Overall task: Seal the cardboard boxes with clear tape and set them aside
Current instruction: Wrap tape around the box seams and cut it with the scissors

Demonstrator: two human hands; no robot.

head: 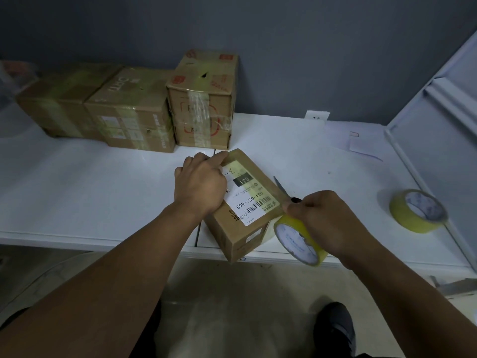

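Observation:
A small cardboard box with a white shipping label lies at the table's front edge. My left hand rests flat on its top, the index finger pressing the far corner. My right hand grips a roll of clear yellowish tape at the box's right near corner, and scissors stick out from the same hand over the box's right edge. A strip of tape runs along the top of the box from my finger toward the roll.
Three taped cardboard boxes stand in a row at the back left against the grey wall. A second tape roll lies at the right of the white table. A white frame leans at the right.

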